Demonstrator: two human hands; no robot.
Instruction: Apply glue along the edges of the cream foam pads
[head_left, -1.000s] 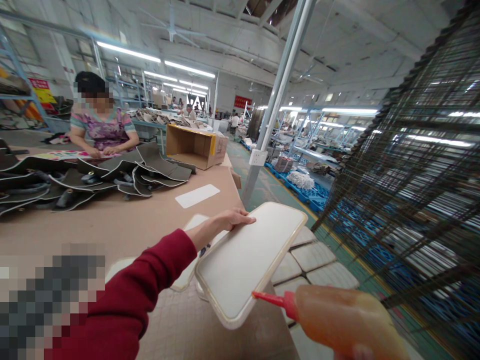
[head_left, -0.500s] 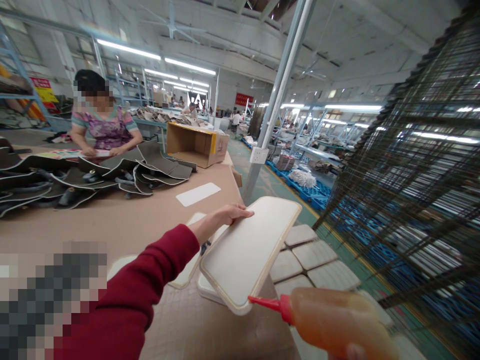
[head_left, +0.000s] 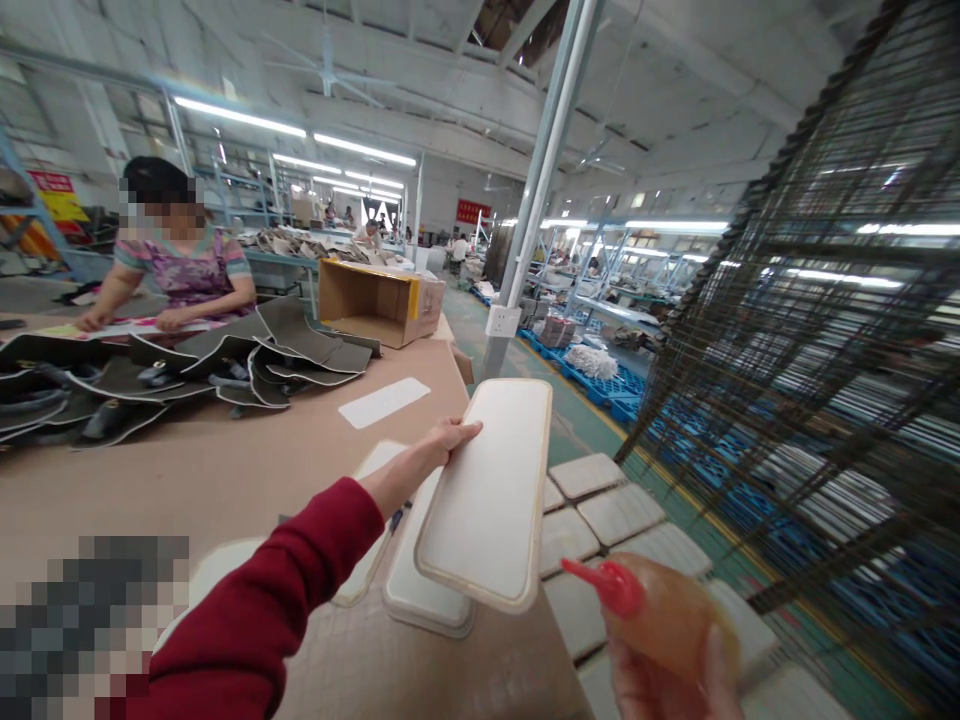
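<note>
My left hand [head_left: 454, 436] grips the left edge of a white rounded panel [head_left: 487, 500] with a yellowish border, thumb on its face. The panel is tilted and held above a stack of similar panels [head_left: 424, 595] on the table. In my right hand [head_left: 660, 675], at the lower right, is a glue bottle [head_left: 667, 610] of amber liquid with a red nozzle. The nozzle tip points left, apart from the panel's edge. More white panels [head_left: 592, 515] lie in rows to the right, and others rest partly under my left arm.
A flat white strip [head_left: 384, 402] lies on the brown table [head_left: 300, 440]. Dark grey pieces with white edges [head_left: 165, 370] are heaped at left, before a seated co-worker [head_left: 176, 250]. An open cardboard box [head_left: 379, 300], a pole [head_left: 540, 170] and a wire rack [head_left: 795, 280] stand beyond.
My left hand has turned the panel more upright and moved it off the stack beneath. The glue bottle's nozzle has come away from the panel's lower corner, and the bottle has turned toward me.
</note>
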